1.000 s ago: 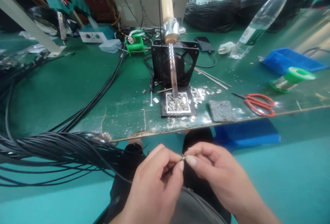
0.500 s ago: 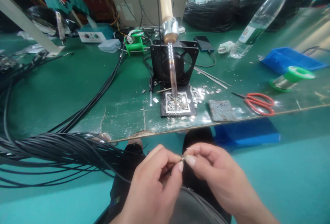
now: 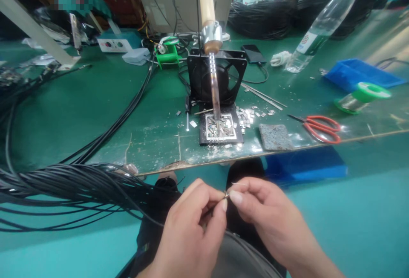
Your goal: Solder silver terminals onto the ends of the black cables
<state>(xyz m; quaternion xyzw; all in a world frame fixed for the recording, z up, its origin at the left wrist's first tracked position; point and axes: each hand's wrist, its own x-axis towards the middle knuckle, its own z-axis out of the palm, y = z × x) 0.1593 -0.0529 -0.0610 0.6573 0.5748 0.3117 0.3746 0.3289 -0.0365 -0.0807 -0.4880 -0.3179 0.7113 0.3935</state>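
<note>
cable tip (image 3: 226, 195), just one, is pinched by the left hand (image 3: 194, 222); the right hand (image 3: 268, 214) grips one thin wire (image 3: 238, 183) beside it; one bottle (image 3: 332, 11) wears a label (image 3: 307, 43) (unreadable).

From where I stand I count one black fan (image 3: 223, 84) and, before it, one soldering iron (image 3: 214, 79), one left hand (image 3: 194, 222), one right hand (image 3: 271, 212) and one small metal part (image 3: 226, 195). Left of the fan: one green spool (image 3: 168, 56), one screwdriver (image 3: 188, 105). Right of it: one phone (image 3: 253, 54), one bottle (image 3: 322, 26), two blue bins (image 3: 354, 75), one solder spool (image 3: 356, 100), one pair of scissors (image 3: 321, 129), one grey pad (image 3: 275, 137).
</note>
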